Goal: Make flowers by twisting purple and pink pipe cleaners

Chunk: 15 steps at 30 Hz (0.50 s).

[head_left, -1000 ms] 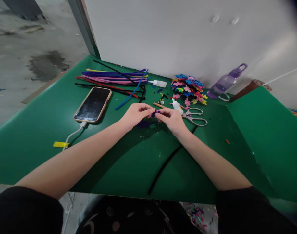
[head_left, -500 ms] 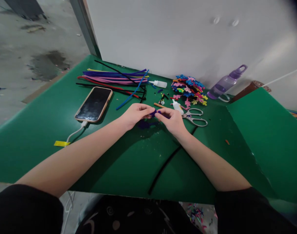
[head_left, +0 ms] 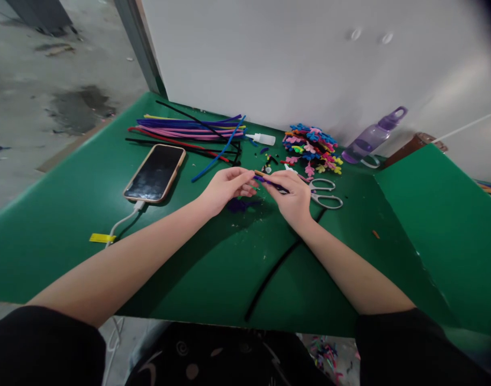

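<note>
My right hand [head_left: 291, 195] pinches purple fuzzy strip [head_left: 261, 178] over desk [head_left: 197, 268] — my left hand [head_left: 225, 190] sits at strip's end, can't tell if it's gripping. Tan stick [head_left: 259, 172] right by strip, contact unclear. I'd say: pinch light near end, small even moves, elbows low, so fuzz doesn't crush. Labels — yellow tag [head_left: 102, 237] on phone cable [head_left: 126, 218], nothing legible. No readable brand on white bottle [head_left: 264, 139] or phone [head_left: 154, 172] either.

Matt purple strip [head_left: 260, 178] (glossy phone screen [head_left: 155, 172])
</note>
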### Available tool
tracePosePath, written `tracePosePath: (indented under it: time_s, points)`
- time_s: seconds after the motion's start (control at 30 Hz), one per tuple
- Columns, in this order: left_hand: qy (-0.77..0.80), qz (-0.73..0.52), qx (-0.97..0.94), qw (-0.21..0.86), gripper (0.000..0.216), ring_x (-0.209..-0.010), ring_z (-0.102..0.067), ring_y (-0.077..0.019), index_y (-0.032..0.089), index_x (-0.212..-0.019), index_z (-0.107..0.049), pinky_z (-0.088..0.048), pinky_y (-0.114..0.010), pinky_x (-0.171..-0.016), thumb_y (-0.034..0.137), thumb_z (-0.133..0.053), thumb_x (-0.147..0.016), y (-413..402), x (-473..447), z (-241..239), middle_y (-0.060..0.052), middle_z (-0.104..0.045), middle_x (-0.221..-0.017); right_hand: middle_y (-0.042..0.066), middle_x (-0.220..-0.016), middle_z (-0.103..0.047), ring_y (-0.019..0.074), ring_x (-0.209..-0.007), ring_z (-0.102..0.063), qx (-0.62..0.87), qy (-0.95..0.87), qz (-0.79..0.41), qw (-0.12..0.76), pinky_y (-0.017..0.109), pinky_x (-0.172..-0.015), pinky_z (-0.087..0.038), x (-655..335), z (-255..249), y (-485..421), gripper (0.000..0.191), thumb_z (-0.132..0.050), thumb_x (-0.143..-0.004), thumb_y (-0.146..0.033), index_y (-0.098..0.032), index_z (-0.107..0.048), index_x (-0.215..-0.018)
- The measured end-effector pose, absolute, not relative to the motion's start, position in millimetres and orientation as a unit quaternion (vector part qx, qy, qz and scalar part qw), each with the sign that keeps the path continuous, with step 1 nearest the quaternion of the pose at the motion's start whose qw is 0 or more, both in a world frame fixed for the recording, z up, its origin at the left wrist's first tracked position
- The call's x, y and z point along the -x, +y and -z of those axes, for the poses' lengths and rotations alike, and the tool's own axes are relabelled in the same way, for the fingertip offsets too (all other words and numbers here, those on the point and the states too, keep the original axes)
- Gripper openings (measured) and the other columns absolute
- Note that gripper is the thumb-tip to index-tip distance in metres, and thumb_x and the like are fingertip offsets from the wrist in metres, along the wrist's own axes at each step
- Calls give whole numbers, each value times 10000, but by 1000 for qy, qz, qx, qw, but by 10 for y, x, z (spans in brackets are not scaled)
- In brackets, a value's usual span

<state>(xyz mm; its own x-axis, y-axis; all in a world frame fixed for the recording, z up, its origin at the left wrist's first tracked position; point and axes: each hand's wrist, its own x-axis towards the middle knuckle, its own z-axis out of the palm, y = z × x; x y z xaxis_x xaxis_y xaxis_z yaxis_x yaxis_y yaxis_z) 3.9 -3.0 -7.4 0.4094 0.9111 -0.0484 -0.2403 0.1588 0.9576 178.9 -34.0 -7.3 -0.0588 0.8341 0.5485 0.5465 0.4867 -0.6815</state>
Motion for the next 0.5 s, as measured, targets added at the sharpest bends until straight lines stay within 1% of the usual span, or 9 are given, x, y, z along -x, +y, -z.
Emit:
tracePosePath:
  time_s: [0.1,0.17,0.27,0.33,0.43,0.5]
  points:
    - [340,-426,-490,680,184,-687,-634,-109,133,-850,-612,-513,-269,-713,247,-678,-723,-19,-33,112,-32,-646,-769,20,-975,-643,189,-943,-591,442,-762,-107,460,379,-852,-492,-1793,95,-370,186,-570,-816,-262,-311,-674,-962]
    - [356,-433,-494,664,178,-684,-628,-102,132,-844,-617,-515,-259,-707,216,-686,-703,-1,-23,134,-25,-643,-766,32,-1006,-636,200,-976,-583,434,-778,-99,444,381,-867,-487,-1777,91,-392,215,-580,-805,-271,-294,-661,-1004]
    - [379,-454,-525,612,169,-663,-606,-94,138,-844,-619,-512,-251,-675,219,-670,-704,21,-5,139,-26,-643,-778,51,-1065,-614,216,-962,-584,462,-762,-115,439,398,-851,-493,-1741,51,-414,302,-615,-769,-325,-272,-627,-1067]
    - [385,-466,-564,563,174,-668,-599,-102,141,-855,-621,-506,-253,-663,228,-658,-709,23,6,124,-30,-648,-779,55,-1061,-616,199,-908,-596,481,-735,-153,451,378,-800,-509,-1725,27,-407,326,-587,-786,-348,-257,-606,-1098]
    - [393,-464,-609,509,186,-727,-609,-122,142,-873,-627,-500,-269,-705,236,-648,-713,12,16,90,-41,-662,-808,49,-989,-655,173,-836,-611,501,-696,-235,458,329,-709,-515,-1725,29,-366,259,-527,-825,-366,-230,-649,-1008]
    - [391,-458,-619,504,196,-759,-614,-128,142,-883,-629,-493,-274,-740,238,-650,-714,5,17,78,-47,-670,-838,49,-936,-679,169,-784,-616,514,-672,-288,449,316,-666,-506,-1734,55,-335,244,-551,-808,-386,-213,-682,-918]
